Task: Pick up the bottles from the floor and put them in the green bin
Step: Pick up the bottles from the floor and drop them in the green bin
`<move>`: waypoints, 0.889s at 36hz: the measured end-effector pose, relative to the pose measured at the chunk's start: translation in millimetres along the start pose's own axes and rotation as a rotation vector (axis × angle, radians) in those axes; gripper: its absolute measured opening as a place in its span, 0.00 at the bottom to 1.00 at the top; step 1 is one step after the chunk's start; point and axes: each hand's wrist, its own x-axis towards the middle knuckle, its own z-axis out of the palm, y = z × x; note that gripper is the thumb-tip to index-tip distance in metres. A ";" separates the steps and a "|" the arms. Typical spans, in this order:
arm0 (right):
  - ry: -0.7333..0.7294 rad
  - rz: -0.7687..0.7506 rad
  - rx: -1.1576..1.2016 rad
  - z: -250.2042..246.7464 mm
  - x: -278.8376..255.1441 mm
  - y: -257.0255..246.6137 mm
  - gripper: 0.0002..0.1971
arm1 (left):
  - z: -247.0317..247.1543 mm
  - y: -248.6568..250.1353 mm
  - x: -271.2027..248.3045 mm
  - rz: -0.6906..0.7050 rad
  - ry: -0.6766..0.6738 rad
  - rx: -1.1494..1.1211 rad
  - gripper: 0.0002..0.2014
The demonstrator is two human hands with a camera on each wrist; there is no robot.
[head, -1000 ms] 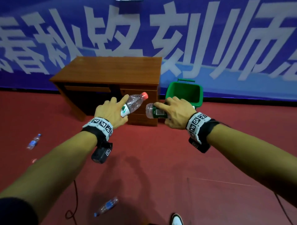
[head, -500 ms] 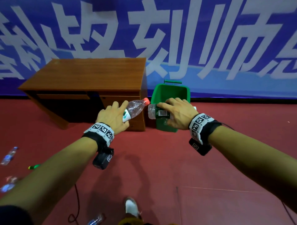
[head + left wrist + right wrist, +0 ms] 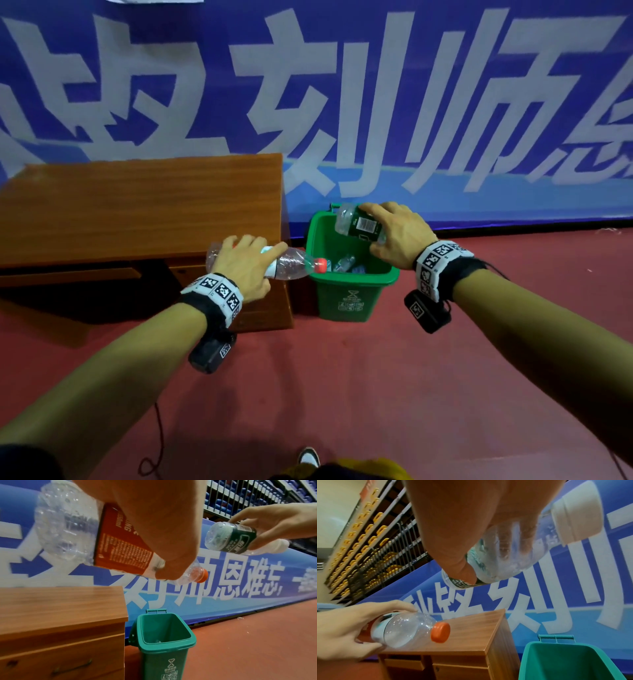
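My left hand [image 3: 245,263] grips a clear bottle with a red cap [image 3: 294,265] and a red label [image 3: 120,545], held level with its cap over the left rim of the green bin [image 3: 346,298]. My right hand [image 3: 397,236] grips a clear bottle with a dark green label [image 3: 358,224] and a white cap [image 3: 576,515], held above the bin's back right part. Several clear bottles [image 3: 346,263] lie inside the bin. The open bin stands on the red floor in the left wrist view [image 3: 164,650] and at the lower right of the right wrist view [image 3: 570,661].
A brown wooden desk with drawers [image 3: 137,209] stands directly left of the bin, touching or nearly touching it. A blue banner with white characters [image 3: 376,102] runs along the wall behind. Red floor [image 3: 376,394] spreads in front; my shoe [image 3: 308,457] shows at the bottom edge.
I have stepped closer to the bin. Both hands moved forward with their bottles and now hang over the bin's opening; the right hand rose toward the back rim.
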 end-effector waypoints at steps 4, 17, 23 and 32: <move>0.005 0.028 -0.005 5.8 46.8 18.6 0.40 | 0.1 -6.3 51.5 0.105 -0.010 -0.045 0.38; -0.117 0.029 0.041 37.7 211.9 121.9 0.41 | 30.4 19.5 248.2 0.279 -0.047 -0.075 0.39; -0.164 -0.048 0.076 35.1 299.8 158.6 0.41 | 21.4 30.4 336.3 0.249 -0.039 -0.127 0.41; -0.251 -0.212 0.099 62.7 383.3 172.4 0.38 | 39.0 12.0 362.8 -0.010 -0.186 -0.207 0.42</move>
